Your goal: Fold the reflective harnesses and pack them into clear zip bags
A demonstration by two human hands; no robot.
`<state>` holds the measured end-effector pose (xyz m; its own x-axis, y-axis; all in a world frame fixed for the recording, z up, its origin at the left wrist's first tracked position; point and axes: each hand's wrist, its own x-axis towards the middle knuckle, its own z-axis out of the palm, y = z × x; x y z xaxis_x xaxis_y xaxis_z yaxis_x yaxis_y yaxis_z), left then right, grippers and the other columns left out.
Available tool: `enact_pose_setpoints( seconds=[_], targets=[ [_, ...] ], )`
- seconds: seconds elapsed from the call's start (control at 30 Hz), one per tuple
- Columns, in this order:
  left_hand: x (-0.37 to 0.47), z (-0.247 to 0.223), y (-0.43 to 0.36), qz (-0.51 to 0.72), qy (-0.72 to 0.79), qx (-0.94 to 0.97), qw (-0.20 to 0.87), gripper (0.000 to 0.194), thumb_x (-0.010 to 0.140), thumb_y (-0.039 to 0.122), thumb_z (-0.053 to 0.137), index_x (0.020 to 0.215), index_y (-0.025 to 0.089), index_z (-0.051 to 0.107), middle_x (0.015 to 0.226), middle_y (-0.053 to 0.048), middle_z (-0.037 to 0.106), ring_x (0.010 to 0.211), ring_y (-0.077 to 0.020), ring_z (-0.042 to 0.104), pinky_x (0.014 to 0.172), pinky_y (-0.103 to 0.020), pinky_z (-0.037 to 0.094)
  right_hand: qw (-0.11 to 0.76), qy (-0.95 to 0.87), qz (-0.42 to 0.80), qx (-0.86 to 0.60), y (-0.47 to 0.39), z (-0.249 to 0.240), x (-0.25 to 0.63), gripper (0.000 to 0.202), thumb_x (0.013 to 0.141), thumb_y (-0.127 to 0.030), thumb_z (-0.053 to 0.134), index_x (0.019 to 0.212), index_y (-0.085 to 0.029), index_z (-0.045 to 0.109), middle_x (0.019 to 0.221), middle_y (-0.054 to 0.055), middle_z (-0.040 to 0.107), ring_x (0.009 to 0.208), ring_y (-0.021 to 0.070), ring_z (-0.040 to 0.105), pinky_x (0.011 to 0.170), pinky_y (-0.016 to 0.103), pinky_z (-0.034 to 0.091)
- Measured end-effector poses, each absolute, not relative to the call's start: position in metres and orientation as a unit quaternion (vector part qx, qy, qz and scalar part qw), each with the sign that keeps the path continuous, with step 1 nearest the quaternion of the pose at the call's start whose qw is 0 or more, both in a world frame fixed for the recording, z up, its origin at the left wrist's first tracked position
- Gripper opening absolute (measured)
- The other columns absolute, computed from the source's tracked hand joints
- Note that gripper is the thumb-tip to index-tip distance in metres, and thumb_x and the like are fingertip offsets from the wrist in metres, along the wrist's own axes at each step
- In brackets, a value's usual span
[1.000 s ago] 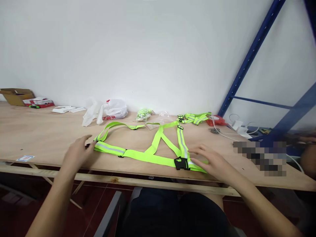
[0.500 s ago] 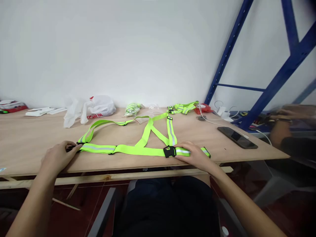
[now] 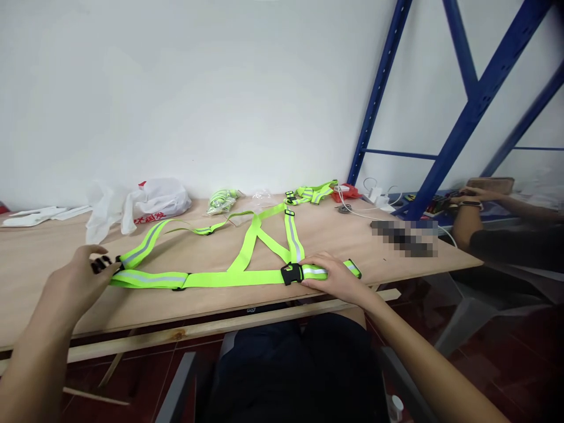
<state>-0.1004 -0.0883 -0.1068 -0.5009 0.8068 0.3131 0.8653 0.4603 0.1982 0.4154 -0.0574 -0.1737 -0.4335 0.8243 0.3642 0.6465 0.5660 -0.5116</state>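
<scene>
A neon-yellow reflective vest (image 3: 215,279) made of elastic straps with grey stripes lies stretched along the front of the wooden table. At its left end, my left hand (image 3: 77,282) pinches a black buckle prong piece (image 3: 102,264), lifted a little off the tabletop. My right hand (image 3: 332,276) has its thumb and fingers closed around the strap at the right, just beside a black buckle socket (image 3: 291,274). The two buckle halves are apart. Beyond my right hand the strap end (image 3: 352,268) with a black slider rests on the wood.
Behind lie a white plastic bag (image 3: 161,197), a bagged yellow strap bundle (image 3: 221,201), another reflective vest (image 3: 312,192) and a red bag (image 3: 348,192) with white cables. A pixelated dark patch (image 3: 403,238) covers something at right. Another person's arm (image 3: 467,217) shows beyond the blue rack (image 3: 458,129).
My left hand has raised the buckle prong piece and drawn it leftward, lifting the strap's left end. My right hand keeps its hold. The view has turned slightly right.
</scene>
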Motion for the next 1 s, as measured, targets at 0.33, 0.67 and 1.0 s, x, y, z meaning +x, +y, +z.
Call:
enact_pose_setpoints(
  seconds=[0.33, 0.67, 1.0],
  targets=[
    [0.083, -0.062, -0.062, -0.105, -0.569, -0.805, 0.133, 0.043, 0.09, 0.006, 0.04, 0.127, 0.019, 0.057, 0.108, -0.012, 0.067, 0.098, -0.0291, 0.064, 0.079, -0.034, 0.044, 0.307, -0.835, 0.138, -0.436, -0.059, -0.174, 0.415, 0.036, 0.085, -0.047, 0.069, 0.116, -0.028, 0.07, 0.115, 0.007, 0.071, 0.109, 0.0282, 0.064, 0.095, 0.044, 0.051],
    [0.144, -0.129, -0.084, -0.171, -0.392, -0.904, -0.023, 0.036, 0.094, 0.034, 0.061, 0.126, 0.02, 0.053, 0.105, -0.009, 0.066, 0.095, -0.0281, 0.065, 0.075, -0.034, 0.049, 0.312, -0.839, 0.137, -0.424, -0.057, -0.175, 0.415, 0.035, 0.086, -0.044, 0.069, 0.116, -0.027, 0.069, 0.115, 0.007, 0.071, 0.111, 0.0288, 0.063, 0.096, 0.045, 0.05],
    [0.11, -0.158, -0.091, -0.294, -0.46, -0.833, -0.091, 0.031, 0.092, 0.034, 0.063, 0.119, 0.024, 0.072, 0.123, -0.01, 0.063, 0.111, -0.0284, 0.063, 0.098, -0.039, 0.051, 0.316, -0.836, 0.122, -0.431, -0.06, -0.173, 0.414, 0.036, 0.086, -0.048, 0.069, 0.116, -0.029, 0.071, 0.116, 0.007, 0.071, 0.109, 0.0285, 0.064, 0.095, 0.044, 0.052]
  ],
)
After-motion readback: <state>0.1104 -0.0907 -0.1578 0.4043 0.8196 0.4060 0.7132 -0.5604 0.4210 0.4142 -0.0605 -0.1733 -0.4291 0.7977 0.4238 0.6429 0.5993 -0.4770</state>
